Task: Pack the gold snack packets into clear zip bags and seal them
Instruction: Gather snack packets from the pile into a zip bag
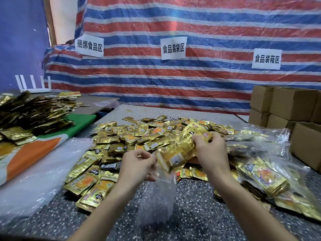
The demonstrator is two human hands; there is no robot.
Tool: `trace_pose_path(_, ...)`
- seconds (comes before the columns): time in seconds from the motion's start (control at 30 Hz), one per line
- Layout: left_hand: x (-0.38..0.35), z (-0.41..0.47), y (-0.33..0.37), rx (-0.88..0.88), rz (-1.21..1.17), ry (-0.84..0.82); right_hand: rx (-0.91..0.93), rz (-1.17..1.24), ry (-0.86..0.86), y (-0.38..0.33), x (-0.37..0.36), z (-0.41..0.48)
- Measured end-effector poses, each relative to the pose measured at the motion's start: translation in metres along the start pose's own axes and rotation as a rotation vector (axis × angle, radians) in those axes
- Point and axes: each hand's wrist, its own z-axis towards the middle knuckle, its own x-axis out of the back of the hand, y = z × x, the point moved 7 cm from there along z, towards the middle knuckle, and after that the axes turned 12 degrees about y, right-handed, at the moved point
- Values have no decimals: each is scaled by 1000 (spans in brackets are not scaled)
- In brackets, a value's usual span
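Observation:
My right hand (209, 150) grips a stack of gold snack packets (180, 150), tilted with its lower end at the mouth of a clear zip bag (156, 199). My left hand (137, 164) pinches the bag's upper edge, holding the mouth apart. The bag hangs down over the speckled table (199, 211). A large heap of loose gold packets (132, 136) covers the table behind and left of my hands.
Filled clear bags of packets (260, 173) lie at the right. Cardboard boxes (293, 106) stand at the far right. A pile of empty clear bags (34, 173) lies at the left, with another packet heap (31, 115) beyond. A striped tarp (173, 80) forms the backdrop.

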Motion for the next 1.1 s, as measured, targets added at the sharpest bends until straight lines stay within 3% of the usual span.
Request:
trace_pose_path(0.1, 3, -3, 11, -17, -92, 19, -7, -97, -40, 7, -5, -7)
trace_pose_path(0.33, -23, -28, 21, -183, 18, -121, -517, 178, -205, 46, -38, -25)
trace_pose_path(0.47, -24, -32, 18, -166, -69, -138, -640, 224, -229, 57, -42, -27)
trace_pose_path(0.57, -20, -29, 16, -121, -139, -128, -535, 149, -226, 60, -38, -24)
trace_pose_path(0.73, -18, -19, 18, -122, -222, -51, -328, 133, -462, 38, -42, -27)
trace_pose_path(0.9, -16, -18, 20, -39, -440, -69, -447, 16, -722, 43, -42, -37)
trace_pose_path(1.0, -13, -13, 16, 40, -487, -58, -378, -84, -661, 44, -33, -29)
trace_pose_path(1.1, -7, -9, 14, 65, -372, -9, -246, -167, -589, 38, -27, -20)
